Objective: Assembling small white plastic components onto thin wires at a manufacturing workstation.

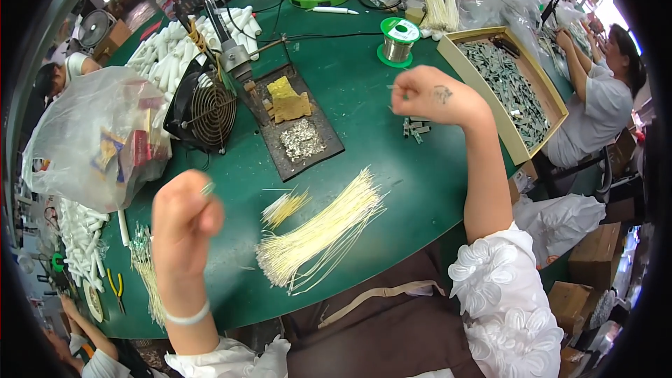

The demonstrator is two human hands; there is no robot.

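Observation:
My left hand (183, 215) is raised over the green table (364, 84) with its fingers closed on a small green part whose thin wire tip sticks out by the knuckles. My right hand (428, 94) is lifted farther back, pinching a small green piece between thumb and fingers. Just below it lie a few small grey-green pieces (414, 128). In front of me a fan of pale yellow wires (322, 232) spreads across the table, with a smaller yellow bunch (283, 207) beside it.
A dark tray (297, 122) with a yellow sponge and solder scraps sits mid-table beside a small black fan (203, 112) and a soldering iron stand. A solder spool (399, 40), a wooden box of green parts (514, 91), white tubes, a plastic bag (94, 136). Other people sit at right and left.

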